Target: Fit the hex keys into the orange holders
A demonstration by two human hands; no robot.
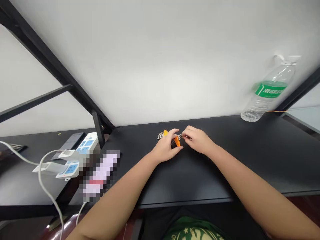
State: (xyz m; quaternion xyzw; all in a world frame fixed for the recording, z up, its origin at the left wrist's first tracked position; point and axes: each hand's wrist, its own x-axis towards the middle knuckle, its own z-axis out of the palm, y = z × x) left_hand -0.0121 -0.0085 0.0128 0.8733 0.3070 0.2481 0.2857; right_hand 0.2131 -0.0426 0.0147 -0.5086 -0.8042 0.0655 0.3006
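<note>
My left hand is closed around a small orange-handled tool on the black desk. Thin metal prongs stick out past its knuckles to the left, next to another orange bit. My right hand is close beside it, fingers pinched on a thin metal piece that meets the orange tool. What the metal piece is cannot be made out. Both hands rest near the desk's back edge, by the white wall.
A clear plastic water bottle with a green label stands at the desk's back right. White power strips with cables lie on a lower surface at left, beside a dark phone. A black frame post rises at the desk's left corner.
</note>
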